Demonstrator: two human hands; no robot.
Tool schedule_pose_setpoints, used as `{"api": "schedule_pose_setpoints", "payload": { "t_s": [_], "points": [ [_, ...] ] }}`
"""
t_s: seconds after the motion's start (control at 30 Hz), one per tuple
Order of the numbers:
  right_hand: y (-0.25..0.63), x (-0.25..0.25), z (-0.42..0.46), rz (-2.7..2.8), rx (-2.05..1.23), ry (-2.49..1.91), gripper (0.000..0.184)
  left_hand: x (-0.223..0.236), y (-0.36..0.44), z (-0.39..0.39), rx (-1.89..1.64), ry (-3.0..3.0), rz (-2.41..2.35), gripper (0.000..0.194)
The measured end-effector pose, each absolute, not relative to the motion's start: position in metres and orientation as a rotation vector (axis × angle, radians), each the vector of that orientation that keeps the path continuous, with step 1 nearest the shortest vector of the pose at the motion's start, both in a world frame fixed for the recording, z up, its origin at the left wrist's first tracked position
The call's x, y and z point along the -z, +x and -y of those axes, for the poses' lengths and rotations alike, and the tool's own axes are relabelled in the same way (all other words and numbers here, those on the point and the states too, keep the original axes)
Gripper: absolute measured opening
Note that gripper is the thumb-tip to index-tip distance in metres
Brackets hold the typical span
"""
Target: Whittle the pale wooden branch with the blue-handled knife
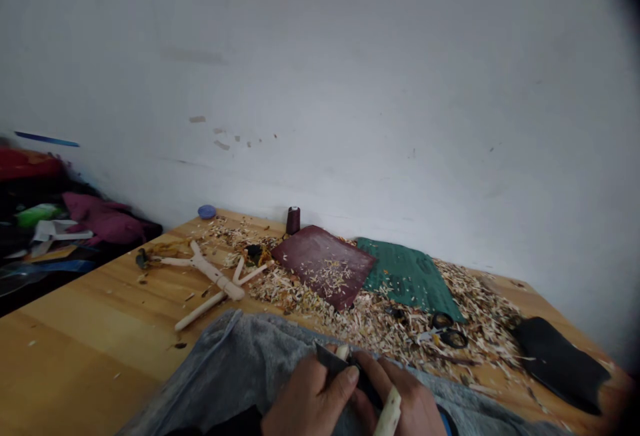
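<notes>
At the bottom of the head view, my left hand (pixel 309 401) and my right hand (pixel 403 399) are working over a grey cloth on my lap (pixel 235 363). My right hand grips a pale carved wooden stick (pixel 387 413), whose far tip shows above my fingers. My left hand presses a dark flat tool (pixel 333 364) against that stick. Its shape is partly hidden, so I cannot tell exactly what tool it is. Both hands are just in front of the table's near edge.
The wooden table (pixel 85 303) holds pale carved wooden pieces (pixel 213 276), a maroon pad (pixel 324 266), a green cloth (pixel 405 276), black-handled scissors (pixel 447 333), a black pouch (pixel 560 363) and heaped wood shavings (pixel 360 323). A white wall (pixel 320 76) stands behind.
</notes>
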State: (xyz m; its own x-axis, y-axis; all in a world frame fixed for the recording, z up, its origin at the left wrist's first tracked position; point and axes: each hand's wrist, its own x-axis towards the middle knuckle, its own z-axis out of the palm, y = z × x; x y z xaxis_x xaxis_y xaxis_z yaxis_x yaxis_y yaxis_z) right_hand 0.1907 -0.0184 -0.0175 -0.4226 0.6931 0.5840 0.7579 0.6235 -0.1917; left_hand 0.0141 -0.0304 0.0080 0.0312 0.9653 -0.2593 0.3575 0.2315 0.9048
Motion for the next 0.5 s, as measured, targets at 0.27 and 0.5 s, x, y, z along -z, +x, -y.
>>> {"api": "schedule_pose_setpoints", "payload": {
  "t_s": [0.27, 0.5],
  "points": [
    [0.193, 0.023, 0.019, 2.21, 0.209, -1.177, 0.038, -0.004, 0.017, 0.028, -0.712, 1.343, -1.58, 0.042],
    [0.196, 0.029, 0.019, 2.223, 0.275, -1.243, 0.041, -0.005, 0.021, 0.028, -0.789, 1.311, -1.637, 0.041]
  ]
}}
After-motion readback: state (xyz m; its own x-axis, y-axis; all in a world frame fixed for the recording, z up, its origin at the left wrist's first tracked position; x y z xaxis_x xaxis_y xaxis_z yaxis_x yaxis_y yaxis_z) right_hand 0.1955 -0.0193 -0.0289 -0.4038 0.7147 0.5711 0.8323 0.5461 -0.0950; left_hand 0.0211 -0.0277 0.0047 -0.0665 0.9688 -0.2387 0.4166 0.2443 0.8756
